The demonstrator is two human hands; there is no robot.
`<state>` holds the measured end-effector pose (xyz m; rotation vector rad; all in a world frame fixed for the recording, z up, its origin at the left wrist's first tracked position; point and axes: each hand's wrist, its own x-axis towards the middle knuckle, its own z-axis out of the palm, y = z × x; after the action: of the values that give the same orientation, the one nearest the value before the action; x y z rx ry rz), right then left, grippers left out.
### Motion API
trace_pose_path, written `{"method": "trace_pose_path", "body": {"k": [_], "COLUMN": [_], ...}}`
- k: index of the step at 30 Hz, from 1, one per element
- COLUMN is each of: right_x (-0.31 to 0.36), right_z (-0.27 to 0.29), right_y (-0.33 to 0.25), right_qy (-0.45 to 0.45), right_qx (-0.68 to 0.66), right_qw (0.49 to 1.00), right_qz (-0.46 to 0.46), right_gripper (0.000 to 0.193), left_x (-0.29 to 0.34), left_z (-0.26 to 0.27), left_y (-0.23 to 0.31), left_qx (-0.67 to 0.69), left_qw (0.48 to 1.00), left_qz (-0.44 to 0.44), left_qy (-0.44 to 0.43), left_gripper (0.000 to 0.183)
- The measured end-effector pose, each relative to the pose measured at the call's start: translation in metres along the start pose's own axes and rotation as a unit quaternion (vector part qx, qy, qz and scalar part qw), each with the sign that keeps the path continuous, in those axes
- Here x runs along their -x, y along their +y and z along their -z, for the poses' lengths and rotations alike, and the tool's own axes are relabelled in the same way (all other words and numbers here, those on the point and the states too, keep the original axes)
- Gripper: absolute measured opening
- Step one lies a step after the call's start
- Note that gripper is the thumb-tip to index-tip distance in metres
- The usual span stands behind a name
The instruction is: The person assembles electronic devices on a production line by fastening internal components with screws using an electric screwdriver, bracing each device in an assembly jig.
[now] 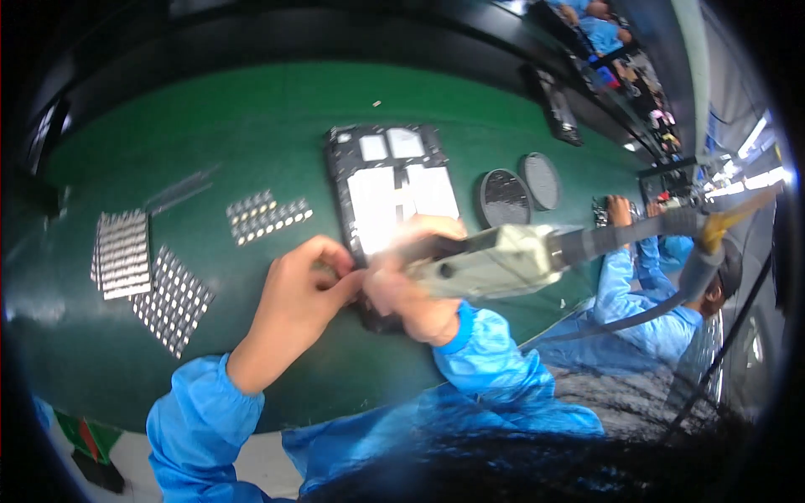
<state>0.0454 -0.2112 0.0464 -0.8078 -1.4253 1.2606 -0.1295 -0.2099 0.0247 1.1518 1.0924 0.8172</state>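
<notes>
Hair [570, 444]: is hanging dark across the lower edge, nearest to cam.
Tool [503, 264]: pale body is slanting in from the right; fingers are hiding its tip, so I cannot tell what it is touching.
R hand [407, 285]: is wrapping round the tool's narrow end, as it seems, w/ much blur.
L hand [293, 285]: is bending thumb and finger narrowly, just beside R hand; cannot tell if sth. small is sitting btw. them.
Unit [401, 178]: black w/ white panels, is lying on the green table [251, 109]; hands are partly hiding its lower end.
Sheets [126, 251]: are lying on the L; short strips [268, 218] are lying btw. sheets & unit.
Dishes: dark dish [506, 171] and grey dish [541, 180] are sitting R of unit, side by side.
Tool handling: IMO it should be standing square to unit, w/ even push; L fingers should be steadying, but staying clear of tip.
Tube [608, 243]: may be pulling tool sideways, so R wrist should be resisting gently.
</notes>
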Motion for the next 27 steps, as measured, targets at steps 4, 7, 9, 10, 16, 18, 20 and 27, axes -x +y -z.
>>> {"method": "trace_pose_path", "body": {"k": [4, 7, 9, 10, 16, 18, 20, 27], "right_x": [0.009, 0.002, 0.008, 0.008, 0.004, -0.004, -0.008, -0.028], "right_z": [-0.005, -0.009, -0.014, -0.015, -0.004, 0.017, 0.037, 0.072], "right_y": [0.007, -0.015, -0.008, -0.001, -0.015, -0.031, -0.038, -0.026], "right_qy": [0.051, 0.056, 0.079, 0.095, 0.11, 0.105, 0.149, 0.263], "right_qx": [-0.028, -0.092, -0.092, -0.081, -0.181, -0.131, -0.154, -0.152], "right_qw": [0.998, 0.992, 0.991, 0.991, 0.977, 0.986, 0.977, 0.944], "right_qz": [-0.014, -0.072, -0.053, -0.046, -0.014, 0.013, 0.01, 0.129], "right_gripper": [0.032, 0.031, 0.032, 0.033, 0.032, 0.03, 0.027, 0.022], "left_x": [-0.002, 0.0, 0.002, 0.001, -0.003, -0.001, 0.006, 0.019], "left_z": [-0.004, -0.006, -0.005, -0.004, -0.01, -0.01, -0.017, -0.047], "left_y": [-0.003, 0.005, 0.011, 0.012, 0.0, -0.012, -0.014, -0.01], "left_qx": [-0.024, -0.031, -0.068, -0.088, 0.004, 0.008, -0.016, -0.174], "left_qw": [0.999, 0.999, 0.997, 0.995, 1.0, 1.0, 0.999, 0.957], "left_qz": [-0.023, -0.016, -0.027, -0.036, 0.009, 0.007, 0.002, -0.167], "left_qy": [-0.009, 0.004, -0.007, -0.013, -0.029, -0.016, 0.039, 0.161], "left_gripper": [0.014, 0.013, 0.012, 0.012, 0.015, 0.016, 0.019, 0.018]}}
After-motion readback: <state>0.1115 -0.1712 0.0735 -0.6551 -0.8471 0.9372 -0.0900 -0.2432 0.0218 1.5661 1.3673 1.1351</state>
